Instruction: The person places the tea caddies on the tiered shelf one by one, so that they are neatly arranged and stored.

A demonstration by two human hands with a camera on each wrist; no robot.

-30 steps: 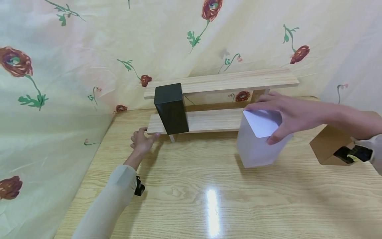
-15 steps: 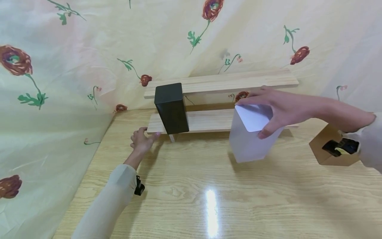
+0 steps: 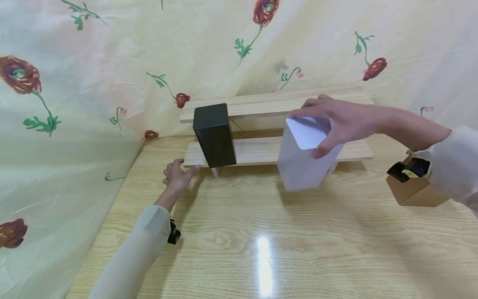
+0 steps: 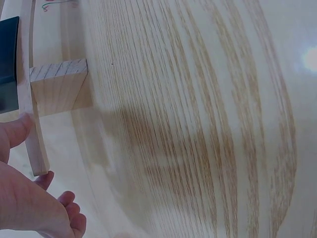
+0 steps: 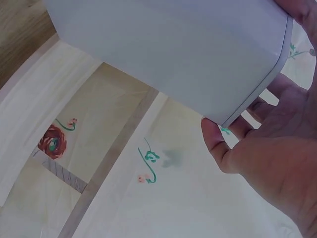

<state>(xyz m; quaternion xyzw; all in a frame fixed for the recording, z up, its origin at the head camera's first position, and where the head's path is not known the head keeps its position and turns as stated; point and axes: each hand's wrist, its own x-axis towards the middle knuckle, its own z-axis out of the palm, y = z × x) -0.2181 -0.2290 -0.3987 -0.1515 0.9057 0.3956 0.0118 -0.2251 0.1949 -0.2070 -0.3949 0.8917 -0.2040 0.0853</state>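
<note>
My right hand point(image 3: 337, 120) grips a tall white box point(image 3: 302, 166) from above, with thumb and fingers spread over its top end. A seam near the gripped end of the white box point(image 5: 173, 54) shows in the right wrist view. The box is tilted and overlaps the lower board of a two-tier wooden shelf point(image 3: 257, 150). At the shelf's left end my left hand point(image 3: 176, 177) pinches the lower board. In the left wrist view the thumb of the left hand point(image 4: 34, 193) lies on the board's edge, with a fingertip at its end. A black box point(image 3: 214, 137) stands on the lower board.
A brown cardboard-coloured box point(image 3: 418, 191) stands on the wood-grain table point(image 3: 224, 249) at right, partly behind the right wrist. A flower-patterned sheet point(image 3: 209, 50) hangs behind the shelf and along the left. The shelf's upper board point(image 3: 269, 104) runs close to the sheet.
My right hand has moved left and toward the shelf with the white box, which now overlaps the lower board. The left hand and black box have stayed put.
</note>
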